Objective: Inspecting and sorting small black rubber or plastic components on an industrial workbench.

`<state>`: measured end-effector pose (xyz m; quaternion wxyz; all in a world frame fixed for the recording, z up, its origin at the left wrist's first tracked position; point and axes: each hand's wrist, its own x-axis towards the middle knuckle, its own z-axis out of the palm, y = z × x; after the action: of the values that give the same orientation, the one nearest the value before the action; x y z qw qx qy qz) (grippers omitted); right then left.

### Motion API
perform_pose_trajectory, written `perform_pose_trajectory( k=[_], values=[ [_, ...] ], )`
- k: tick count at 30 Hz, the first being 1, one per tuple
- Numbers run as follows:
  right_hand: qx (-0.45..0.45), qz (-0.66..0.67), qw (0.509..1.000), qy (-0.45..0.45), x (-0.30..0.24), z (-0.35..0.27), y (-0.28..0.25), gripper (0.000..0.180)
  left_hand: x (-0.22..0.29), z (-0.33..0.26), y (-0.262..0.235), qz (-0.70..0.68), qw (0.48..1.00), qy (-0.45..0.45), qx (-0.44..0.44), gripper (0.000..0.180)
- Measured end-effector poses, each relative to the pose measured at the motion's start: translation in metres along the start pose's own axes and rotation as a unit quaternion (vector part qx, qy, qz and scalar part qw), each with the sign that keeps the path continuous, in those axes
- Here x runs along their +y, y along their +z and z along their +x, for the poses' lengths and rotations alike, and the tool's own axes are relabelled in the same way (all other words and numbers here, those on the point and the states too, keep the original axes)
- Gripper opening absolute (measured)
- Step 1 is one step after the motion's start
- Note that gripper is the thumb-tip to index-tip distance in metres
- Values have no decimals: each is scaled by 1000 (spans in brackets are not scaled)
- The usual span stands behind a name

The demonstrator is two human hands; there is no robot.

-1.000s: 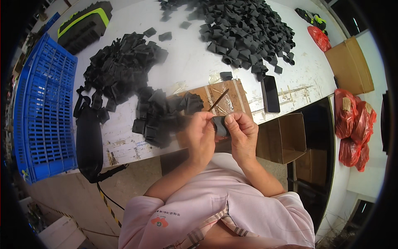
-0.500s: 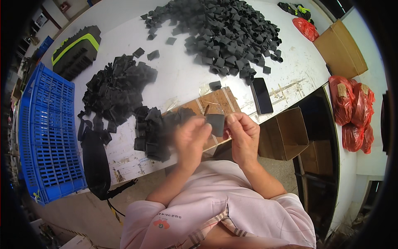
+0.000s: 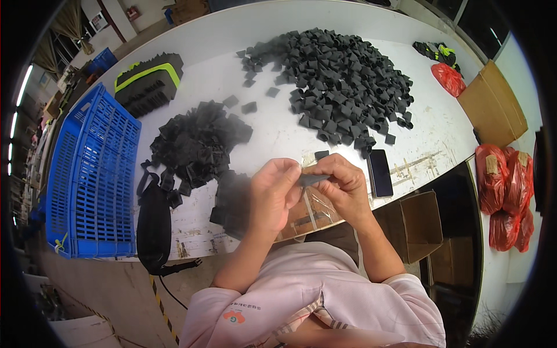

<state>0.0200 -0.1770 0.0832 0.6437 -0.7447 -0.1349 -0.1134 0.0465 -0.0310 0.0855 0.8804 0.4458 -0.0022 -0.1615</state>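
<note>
A small, flat piece of black fabric (image 3: 314,179) is held up over the near edge of the table. My right hand (image 3: 348,188) pinches it between thumb and bent fingers. The fingertips of my left hand (image 3: 271,194) are closed at its left end, and their exact grip is partly hidden. Under my hands lies a brown board (image 3: 313,211) with pale strips across it. Beside my left hand is a stack of black fabric pieces (image 3: 229,203), partly covered by that hand. Another small black piece (image 3: 321,155) rests just beyond my fingers.
A large heap of black folded pieces (image 3: 354,87) spreads at the back, a looser pile (image 3: 194,142) at left. A blue crate (image 3: 96,180) and black pouch (image 3: 154,229) stand left. A phone (image 3: 380,174), cardboard boxes (image 3: 420,226) and red bags (image 3: 505,185) are on the right.
The black fabric piece has turned from facing up flat to tilted and narrow. My left hand has come up against its left end. The whole view has shifted.
</note>
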Motion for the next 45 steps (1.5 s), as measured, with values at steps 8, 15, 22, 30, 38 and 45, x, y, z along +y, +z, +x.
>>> perform_pose_trajectory(
  k=[8,15,22,30,38,45],
  values=[
    [109,140,982,67,13,0,5,6,-6,11,-17,-160,984,-76,-24,11],
    [149,179,962,143,9,-5,5,13,-18,2,-21,56,993,96,31,18],
    [117,96,983,108,19,-14,8,9,-19,1,-25,127,985,115,25,18],
    [94,-169,981,-5,34,-21,15,7,-14,6,-22,364,894,241,-99,19],
    [62,-266,961,-37,22,-13,12,15,-17,9,-24,381,878,276,-86,16],
    [41,-283,954,-94,31,-9,12,16,-22,12,-23,417,840,341,-68,17]
  ],
)
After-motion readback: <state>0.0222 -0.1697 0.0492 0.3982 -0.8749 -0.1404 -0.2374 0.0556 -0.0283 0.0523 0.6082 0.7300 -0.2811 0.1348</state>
